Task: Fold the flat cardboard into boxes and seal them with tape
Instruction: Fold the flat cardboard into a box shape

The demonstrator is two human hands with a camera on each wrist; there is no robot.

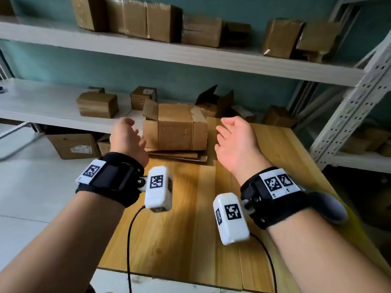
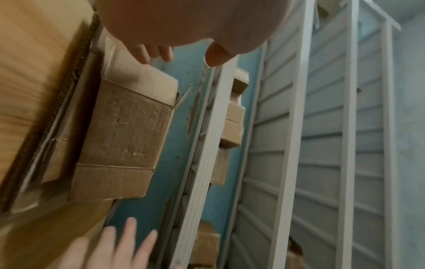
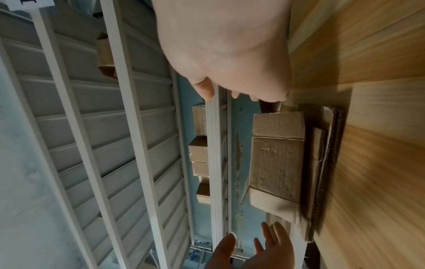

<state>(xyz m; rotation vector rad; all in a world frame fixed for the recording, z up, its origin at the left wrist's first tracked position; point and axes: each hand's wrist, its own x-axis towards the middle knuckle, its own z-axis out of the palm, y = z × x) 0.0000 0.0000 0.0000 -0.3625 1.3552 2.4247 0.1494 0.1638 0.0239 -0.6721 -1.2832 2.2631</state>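
A folded brown cardboard box point(image 1: 175, 127) stands at the far end of the wooden table point(image 1: 186, 218), on top of a stack of flat cardboard point(image 1: 179, 156). One flap sticks up at its back left. My left hand point(image 1: 127, 134) hovers just left of the box and my right hand point(image 1: 230, 134) just right of it. Both have relaxed, spread fingers and hold nothing. The left wrist view shows the box point(image 2: 124, 131) with my left fingertips point(image 2: 151, 52) near its end. In the right wrist view the box point(image 3: 278, 160) lies beyond my right hand point(image 3: 241, 87). No tape is in view.
White shelves point(image 1: 169, 53) behind the table carry several closed cardboard boxes point(image 1: 97, 104). A perforated metal shelf post point(image 1: 355, 115) rises at the right. More cartons point(image 1: 74, 145) sit on the floor at the left. Cables hang from the wrist cameras over the table's near edge.
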